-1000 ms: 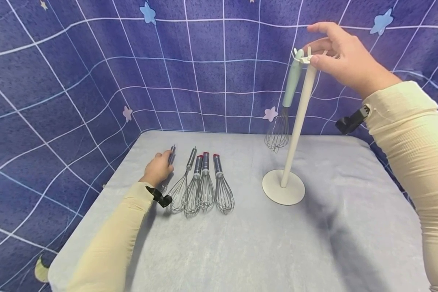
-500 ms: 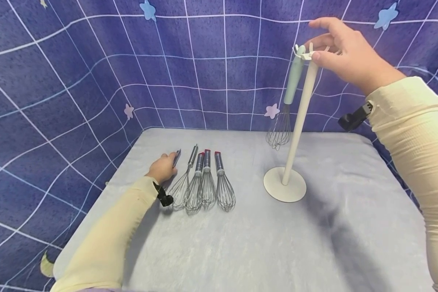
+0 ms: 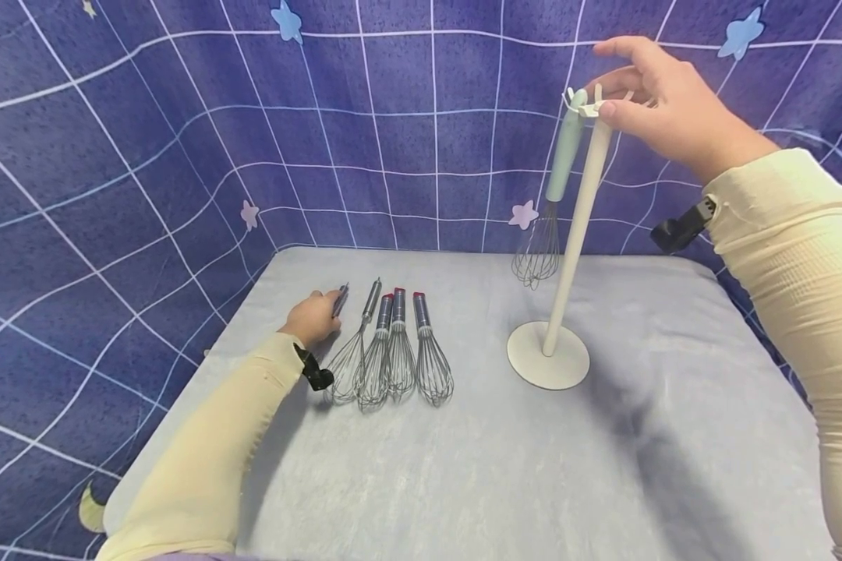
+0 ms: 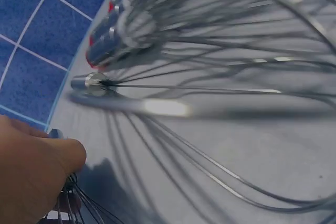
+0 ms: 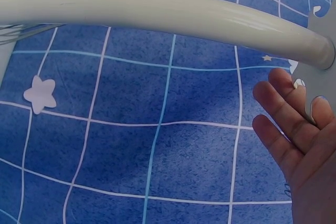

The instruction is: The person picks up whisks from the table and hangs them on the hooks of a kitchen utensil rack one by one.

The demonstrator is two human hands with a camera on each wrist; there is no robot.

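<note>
At the left end of a row of whisks, my left hand grips a metal whisk by its handle; the hand hides much of it. In the left wrist view, its wires show below the fingers. My right hand holds the hooked top of a cream whisk stand, thumb against the rim and other fingers behind. The right wrist view shows the thumb at the flat top plate. A whisk with a mint-green handle hangs from one hook, left of the pole.
Beside the left hand lie a whisk with a plain metal handle and several red-tipped ones, such as the rightmost whisk. The stand's round base rests on the grey-covered table. A blue gridded curtain hangs behind.
My left hand has shifted slightly right, and the gripped whisk's handle now tilts more to the right. The right hand stays at the stand's top.
</note>
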